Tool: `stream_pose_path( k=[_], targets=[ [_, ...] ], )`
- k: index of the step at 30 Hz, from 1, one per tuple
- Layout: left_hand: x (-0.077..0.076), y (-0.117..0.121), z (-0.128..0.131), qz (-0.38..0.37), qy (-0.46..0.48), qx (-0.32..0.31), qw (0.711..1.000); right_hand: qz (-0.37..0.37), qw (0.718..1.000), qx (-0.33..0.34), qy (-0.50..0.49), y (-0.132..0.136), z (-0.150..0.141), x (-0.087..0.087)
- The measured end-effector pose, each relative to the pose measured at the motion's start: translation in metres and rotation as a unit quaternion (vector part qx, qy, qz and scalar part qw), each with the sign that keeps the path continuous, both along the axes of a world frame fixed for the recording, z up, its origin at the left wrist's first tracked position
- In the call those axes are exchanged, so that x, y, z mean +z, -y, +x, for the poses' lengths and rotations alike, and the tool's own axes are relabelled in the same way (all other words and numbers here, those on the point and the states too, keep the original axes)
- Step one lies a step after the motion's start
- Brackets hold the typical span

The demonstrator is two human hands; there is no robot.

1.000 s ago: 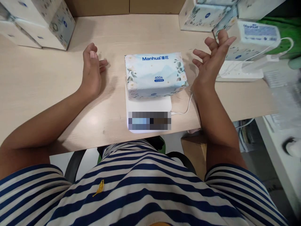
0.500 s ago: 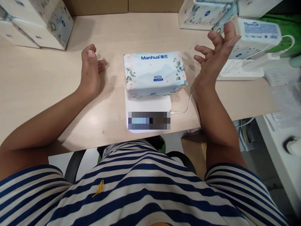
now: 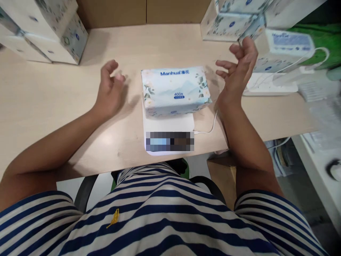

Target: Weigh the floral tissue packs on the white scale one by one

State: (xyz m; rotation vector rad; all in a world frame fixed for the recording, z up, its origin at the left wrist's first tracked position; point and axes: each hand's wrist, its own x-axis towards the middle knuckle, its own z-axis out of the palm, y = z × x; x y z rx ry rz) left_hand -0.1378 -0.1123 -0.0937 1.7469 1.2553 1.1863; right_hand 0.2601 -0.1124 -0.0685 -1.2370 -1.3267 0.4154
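A pack of tissues [image 3: 176, 87] printed "Manhua", with flowers and leaves, rests on a white scale [image 3: 167, 124]. The scale's display is blurred out, and a white cable runs from its right side. My left hand [image 3: 110, 90] hovers left of the pack, fingers loosely bent and nothing in them. On the other side my right hand [image 3: 237, 73] is raised, its fingers spread and holding nothing. A gap separates each hand from the pack.
Stacked tissue packs stand at the back left [image 3: 53, 33] and back right [image 3: 234, 23]. Another pack [image 3: 286, 49] sits behind a white power strip [image 3: 269, 85]. Cardboard [image 3: 114, 12] borders the table [image 3: 66, 92] at the back.
Both hands have moved inward toward the tissue pack, the left going right and the right going slightly left. The whole view has shifted a little. The pack stays on the scale.
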Motion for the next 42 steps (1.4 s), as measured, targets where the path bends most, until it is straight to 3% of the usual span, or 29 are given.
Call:
stream_pose_path(
  k=[3,6,10,17,19,24,27,31,33,37,42],
  targets=[
    [0.011,0.024,0.018,0.009,-0.034,-0.131,0.991,0.005,1.000,0.006,-0.003,0.003,-0.002,-0.001],
    [0.012,0.043,0.038,-0.006,0.008,-0.248,0.969,0.028,1.000,0.013,-0.003,0.000,-0.002,-0.007],
    [0.008,0.058,0.053,0.015,0.021,-0.221,0.975,0.049,0.999,0.009,0.017,-0.003,-0.003,-0.016],
    [0.017,0.076,0.057,0.177,-0.121,-0.199,0.956,0.045,0.999,-0.012,0.014,-0.003,-0.008,-0.030],
    [0.018,0.077,0.062,0.144,-0.099,-0.191,0.966,0.054,0.998,-0.023,0.004,-0.005,-0.008,-0.032],
    [0.021,0.081,0.070,-0.033,-0.053,-0.151,0.987,0.073,0.995,-0.059,-0.013,-0.007,-0.006,-0.033],
    [0.023,0.082,0.066,-0.066,-0.029,-0.142,0.987,0.070,0.996,-0.061,-0.014,-0.006,-0.005,-0.034],
    [0.032,0.084,0.034,-0.031,-0.005,-0.156,0.987,0.075,0.994,-0.071,-0.026,-0.002,-0.003,-0.030],
    [0.039,0.091,0.005,-0.020,-0.012,-0.110,0.994,0.062,0.995,-0.076,-0.034,0.001,-0.003,-0.025],
    [0.054,0.128,-0.069,-0.059,-0.051,0.069,0.994,0.047,0.995,-0.081,-0.020,0.008,-0.005,-0.016],
    [0.054,0.180,-0.156,-0.112,-0.081,0.329,0.934,0.055,0.997,-0.044,0.024,0.009,-0.005,-0.023]
  ],
)
